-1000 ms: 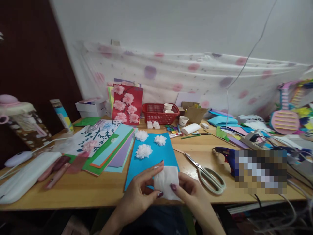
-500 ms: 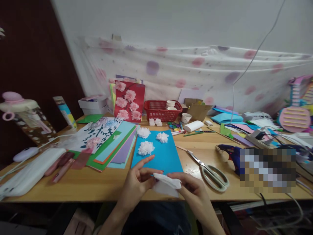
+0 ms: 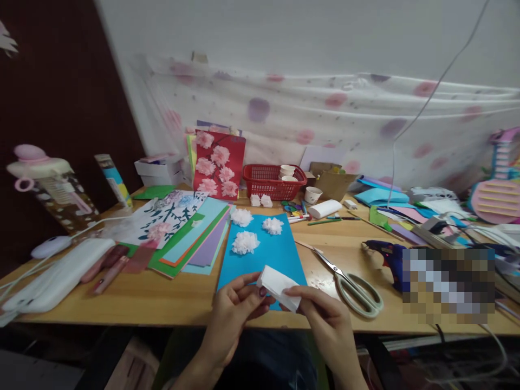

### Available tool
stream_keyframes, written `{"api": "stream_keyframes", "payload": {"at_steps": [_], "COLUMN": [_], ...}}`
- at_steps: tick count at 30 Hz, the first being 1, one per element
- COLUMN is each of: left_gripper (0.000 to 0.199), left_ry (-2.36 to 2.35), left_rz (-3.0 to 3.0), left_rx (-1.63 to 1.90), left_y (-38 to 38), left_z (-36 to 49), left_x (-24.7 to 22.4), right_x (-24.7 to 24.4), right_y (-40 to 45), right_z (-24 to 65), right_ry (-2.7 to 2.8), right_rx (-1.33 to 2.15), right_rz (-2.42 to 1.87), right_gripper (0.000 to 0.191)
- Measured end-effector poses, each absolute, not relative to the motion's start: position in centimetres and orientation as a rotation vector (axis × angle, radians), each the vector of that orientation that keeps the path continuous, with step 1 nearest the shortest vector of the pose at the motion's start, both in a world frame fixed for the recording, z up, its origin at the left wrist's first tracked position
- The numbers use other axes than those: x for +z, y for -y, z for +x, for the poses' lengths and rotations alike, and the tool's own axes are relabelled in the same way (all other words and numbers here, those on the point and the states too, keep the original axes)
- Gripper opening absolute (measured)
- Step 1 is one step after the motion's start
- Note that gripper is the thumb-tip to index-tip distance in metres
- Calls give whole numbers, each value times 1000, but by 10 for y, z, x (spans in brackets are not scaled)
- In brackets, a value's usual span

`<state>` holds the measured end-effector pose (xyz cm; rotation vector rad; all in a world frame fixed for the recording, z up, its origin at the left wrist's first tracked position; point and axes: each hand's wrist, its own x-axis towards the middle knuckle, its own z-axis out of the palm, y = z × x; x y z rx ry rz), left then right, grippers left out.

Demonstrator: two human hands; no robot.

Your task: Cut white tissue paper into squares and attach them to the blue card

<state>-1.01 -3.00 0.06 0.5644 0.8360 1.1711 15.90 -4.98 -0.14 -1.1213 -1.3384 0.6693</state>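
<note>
A folded white tissue (image 3: 279, 287) is pinched between my two hands, above the near edge of a blue sheet of paper (image 3: 280, 254). My left hand (image 3: 238, 303) grips its left end with thumb and fingers. At the other end, my right hand (image 3: 325, 311) is closed on the tissue's lower right corner. Three white ruffled paper flowers, one of them a larger flower (image 3: 245, 243) nearest me, lie on the upper part of the blue sheet. Scissors (image 3: 353, 290) with pale green handles rest right of the sheet.
A blue glue gun (image 3: 388, 257) lies at the right, beside a blurred patch. Coloured papers (image 3: 199, 238) are stacked on the left. Behind stand a red basket (image 3: 270, 189), a paper cup (image 3: 312, 195) and a red card with pink flowers (image 3: 221, 173). A white roll (image 3: 326, 208) lies nearby.
The tissue has been turned and now shows its flat folded face as a narrow strip. My fingers have shifted along it. The view has moved slightly.
</note>
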Motion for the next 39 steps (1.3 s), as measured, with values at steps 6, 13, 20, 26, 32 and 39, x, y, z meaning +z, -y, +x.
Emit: {"api": "stream_keyframes", "payload": {"at_steps": [6, 13, 20, 26, 32, 39], "left_gripper": [52, 51, 48, 45, 45, 40], "left_ry": [-856, -948, -963, -992, -989, -844], "left_rz": [621, 519, 545, 653, 717, 682], "left_rx": [1220, 1193, 1249, 1321, 1327, 1302], "left_y": [31, 28, 24, 24, 27, 30], "left_z": [-7, -3, -8, -10, -9, -1], "left_x": [2, 1, 4, -1, -2, -4], "right_x": [0, -2, -4, -5, -7, -10], "right_y": [52, 52, 57, 51, 51, 56], "right_z": [155, 151, 155, 149, 133, 131], "right_ry": [1549, 1629, 1297, 1000, 1107, 1103], "right_rx": [357, 275, 754, 1343, 1352, 1161], "right_rz": [-1071, -1012, -1123, -1035, -1101, -1149], "right_gripper": [28, 34, 15, 51, 41, 39]}}
